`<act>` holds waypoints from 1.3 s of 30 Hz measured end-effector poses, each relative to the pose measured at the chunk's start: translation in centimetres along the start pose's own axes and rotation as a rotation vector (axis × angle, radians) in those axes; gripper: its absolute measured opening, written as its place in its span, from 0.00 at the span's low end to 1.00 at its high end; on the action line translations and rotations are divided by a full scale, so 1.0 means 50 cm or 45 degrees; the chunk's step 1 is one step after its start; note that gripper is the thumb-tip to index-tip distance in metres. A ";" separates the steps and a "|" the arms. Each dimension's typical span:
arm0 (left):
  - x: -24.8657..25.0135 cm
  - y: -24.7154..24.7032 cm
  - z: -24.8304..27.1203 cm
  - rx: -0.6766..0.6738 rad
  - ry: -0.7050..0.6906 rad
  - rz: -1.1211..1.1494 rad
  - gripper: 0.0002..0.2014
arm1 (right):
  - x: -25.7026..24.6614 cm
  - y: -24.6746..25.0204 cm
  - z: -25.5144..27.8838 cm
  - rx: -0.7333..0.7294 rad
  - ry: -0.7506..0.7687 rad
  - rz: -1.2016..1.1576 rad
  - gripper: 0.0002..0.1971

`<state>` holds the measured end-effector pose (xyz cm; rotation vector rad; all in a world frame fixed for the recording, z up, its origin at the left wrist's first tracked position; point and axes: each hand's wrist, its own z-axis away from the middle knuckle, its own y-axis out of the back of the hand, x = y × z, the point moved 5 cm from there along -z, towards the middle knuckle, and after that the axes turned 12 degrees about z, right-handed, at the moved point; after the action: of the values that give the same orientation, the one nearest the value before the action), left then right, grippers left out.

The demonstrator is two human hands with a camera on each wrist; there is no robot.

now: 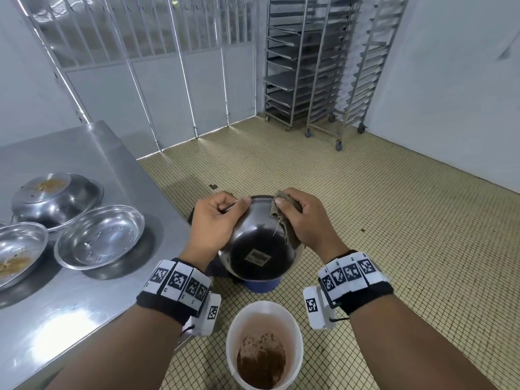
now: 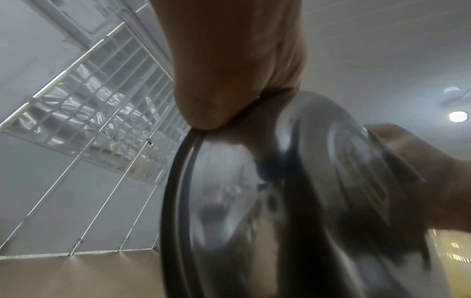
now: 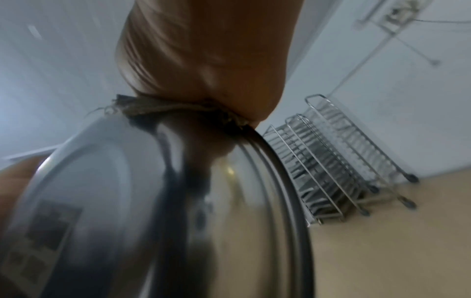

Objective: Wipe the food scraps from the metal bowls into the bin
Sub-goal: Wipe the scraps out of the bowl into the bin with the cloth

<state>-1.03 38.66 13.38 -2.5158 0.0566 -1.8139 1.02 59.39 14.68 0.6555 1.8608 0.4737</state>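
I hold a metal bowl (image 1: 259, 243) tilted away from me, its underside with a sticker facing the head camera, above a blue bin (image 1: 261, 285). My left hand (image 1: 216, 218) grips its left rim; the same bowl (image 2: 254, 201) fills the left wrist view. My right hand (image 1: 298, 218) grips a brown cloth (image 1: 282, 218) folded over the right rim, also seen as the cloth (image 3: 178, 109) on the bowl (image 3: 127, 191). The bowl's inside is hidden. A white bucket (image 1: 264, 313) with brown scraps stands closer to me on the floor.
On the steel table (image 1: 84, 305) at my left sit an upturned bowl (image 1: 56, 198) with crumbs on its base, a clean bowl (image 1: 100, 237) and a bowl with scraps (image 1: 17, 254). Wheeled tray racks (image 1: 323, 66) stand at the far wall on tiled floor (image 1: 394, 220).
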 end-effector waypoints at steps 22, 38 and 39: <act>0.029 0.022 0.017 0.254 0.046 0.102 0.12 | 0.022 0.007 0.033 0.209 -0.029 -0.157 0.15; 0.042 -0.006 0.033 -0.043 -0.140 -0.265 0.15 | -0.007 0.023 0.019 0.172 0.046 0.019 0.13; 0.052 -0.015 0.029 -0.128 -0.194 -0.354 0.15 | -0.014 0.022 0.017 0.152 0.064 0.081 0.14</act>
<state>1.18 39.30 15.42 -2.8474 -0.2228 -1.7371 2.24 59.82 15.52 0.7915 1.9313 0.4258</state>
